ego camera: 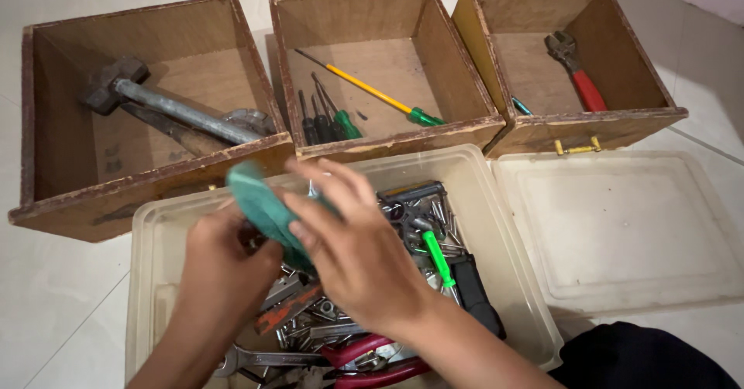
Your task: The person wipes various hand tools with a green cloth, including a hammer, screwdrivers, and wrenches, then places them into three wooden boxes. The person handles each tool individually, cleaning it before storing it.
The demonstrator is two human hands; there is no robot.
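Both hands meet over a clear plastic bin (504, 242) full of mixed metal tools. My left hand (221, 269) grips one end of a green cloth (260, 203); whatever it wraps is hidden. My right hand (353, 246) lies over the cloth's other side, fingers spread and pressing on it. Under the hands lie wrenches, sockets, a green-handled screwdriver (438, 257), a black handle (474, 292) and red-handled pliers (372, 362).
Three wooden boxes stand behind the bin. The left box (46, 125) holds a hammer (155, 102), the middle box (457, 125) several screwdrivers (364, 87), the right box (659, 114) a red-handled wrench (577, 71). The bin's clear lid (620, 226) lies to the right on a pale tiled floor.
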